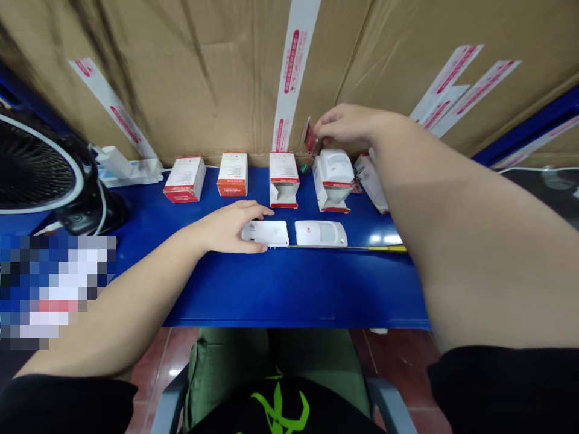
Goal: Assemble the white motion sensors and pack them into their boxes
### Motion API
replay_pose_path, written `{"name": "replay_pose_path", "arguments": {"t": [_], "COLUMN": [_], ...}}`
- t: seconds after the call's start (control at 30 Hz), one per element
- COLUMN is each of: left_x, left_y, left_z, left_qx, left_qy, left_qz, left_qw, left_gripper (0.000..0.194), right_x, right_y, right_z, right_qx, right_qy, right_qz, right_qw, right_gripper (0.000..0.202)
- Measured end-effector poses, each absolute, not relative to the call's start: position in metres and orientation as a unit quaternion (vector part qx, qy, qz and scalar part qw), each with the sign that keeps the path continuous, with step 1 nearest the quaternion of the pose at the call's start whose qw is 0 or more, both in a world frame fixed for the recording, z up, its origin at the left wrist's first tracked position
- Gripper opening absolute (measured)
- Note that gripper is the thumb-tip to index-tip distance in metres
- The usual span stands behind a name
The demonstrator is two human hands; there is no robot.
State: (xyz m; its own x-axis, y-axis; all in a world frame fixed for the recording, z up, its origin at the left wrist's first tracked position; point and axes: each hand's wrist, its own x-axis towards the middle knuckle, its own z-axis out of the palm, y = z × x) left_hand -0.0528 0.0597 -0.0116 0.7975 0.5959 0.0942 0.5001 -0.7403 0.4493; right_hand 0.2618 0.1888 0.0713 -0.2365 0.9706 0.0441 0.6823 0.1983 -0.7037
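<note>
Two hands: left hand (226,228) near, right hand (346,122) farther off.
From my remote post, I log green trousers (230,361) nearest, then a blue table (289,289). A yellow-handled tool (386,248) lies across it, with a white shell (271,232) and a white cover (321,233) side by side, apart, just beyond. My left fingers and thumb curve around the shell's left end; whether they grip it, I cannot tell. Behind: a row of boxes (284,169), a white detector (335,163) resting on one. At the row's back, my right fingertips pinch a small red-marked item (310,137), blurred, raised before the cardboard wall (226,78). Black fan (31,163) at far left.
</note>
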Motion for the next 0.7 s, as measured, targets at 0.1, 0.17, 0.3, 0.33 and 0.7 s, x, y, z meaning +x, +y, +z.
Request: {"name": "replay_pose_path", "arguments": {"t": [0.1, 0.17, 0.3, 0.33, 0.7], "left_x": [-0.053, -0.053, -0.05, -0.049, -0.037], "left_y": [0.059, 0.057, 0.056, 0.056, 0.037], "left_z": [-0.011, -0.01, -0.009, -0.009, 0.006], "left_qx": [0.919, 0.913, 0.864, 0.837, 0.573], "left_qy": [0.301, 0.311, 0.348, 0.346, 0.225], "left_qz": [0.122, 0.136, 0.28, 0.332, 0.327], "left_qw": [0.223, 0.228, 0.231, 0.263, 0.717], "left_gripper": [0.075, 0.074, 0.06, 0.058, 0.047], "right_x": [0.263, 0.265, 0.264, 0.261, 0.217], "right_y": [0.179, 0.17, 0.139, 0.129, 0.046], "right_z": [0.089, 0.104, 0.125, 0.126, 0.049], "right_qx": [-0.591, -0.556, -0.441, -0.409, -0.269], "right_qy": [-0.654, -0.632, -0.64, -0.647, -0.587], "right_qz": [0.37, 0.42, 0.488, 0.508, 0.658], "right_qw": [0.294, 0.34, 0.397, 0.395, 0.387], "right_gripper": [0.031, 0.033, 0.018, 0.013, 0.04]}}
